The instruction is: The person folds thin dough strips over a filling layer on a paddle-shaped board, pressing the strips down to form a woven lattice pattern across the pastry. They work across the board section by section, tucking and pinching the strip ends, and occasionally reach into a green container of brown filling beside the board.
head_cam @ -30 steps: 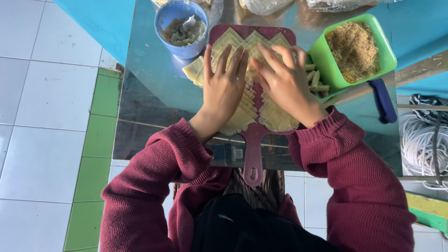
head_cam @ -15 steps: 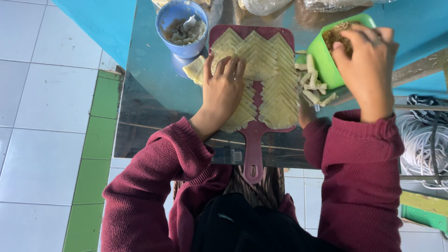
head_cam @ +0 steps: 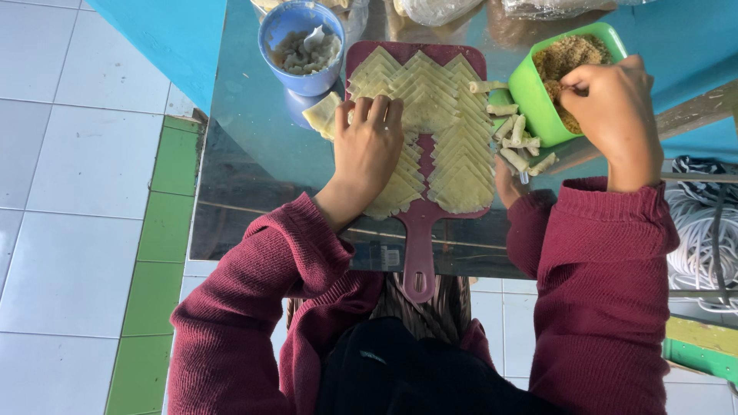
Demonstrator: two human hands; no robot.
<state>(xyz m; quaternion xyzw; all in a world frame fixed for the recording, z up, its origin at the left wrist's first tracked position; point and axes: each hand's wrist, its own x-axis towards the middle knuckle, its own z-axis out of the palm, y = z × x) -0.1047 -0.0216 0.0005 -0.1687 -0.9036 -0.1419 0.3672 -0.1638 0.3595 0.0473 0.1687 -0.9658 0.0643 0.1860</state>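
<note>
Two hands work over a shiny metal counter [head_cam: 254, 154] in the upper middle of the frame. Flat on the pale triangular wrappers [head_cam: 442, 115], fingers together and spread over them, lies the left hand [head_cam: 369, 150]; it clamps nothing. These wrappers sit in overlapping rows on a dark red cutting board [head_cam: 419, 230], whose handle points down toward the person's lap at frame centre. One loose wrapper [head_cam: 321, 115] lies on the counter just left of the board, touching the left hand's fingertips.

At the upper right, the right hand [head_cam: 611, 107] dips into a bright green square container [head_cam: 530, 84] of brown crumbly filling [head_cam: 565, 58], fingers pinched together in the filling. Between the board and the green container lies a small heap of rolled pastries [head_cam: 519, 142].

Above the left hand, near the top edge, stands a round blue bowl [head_cam: 301, 46] with a lumpy pale mixture and a white spoon in it. Clear plastic bags [head_cam: 438, 9] lie along the top edge, contents unclear. Both arms wear maroon knit sleeves [head_cam: 607, 261]. White and green floor tiles [head_cam: 84, 192] fill the left side; coiled white cord [head_cam: 703, 230] shows at right.
</note>
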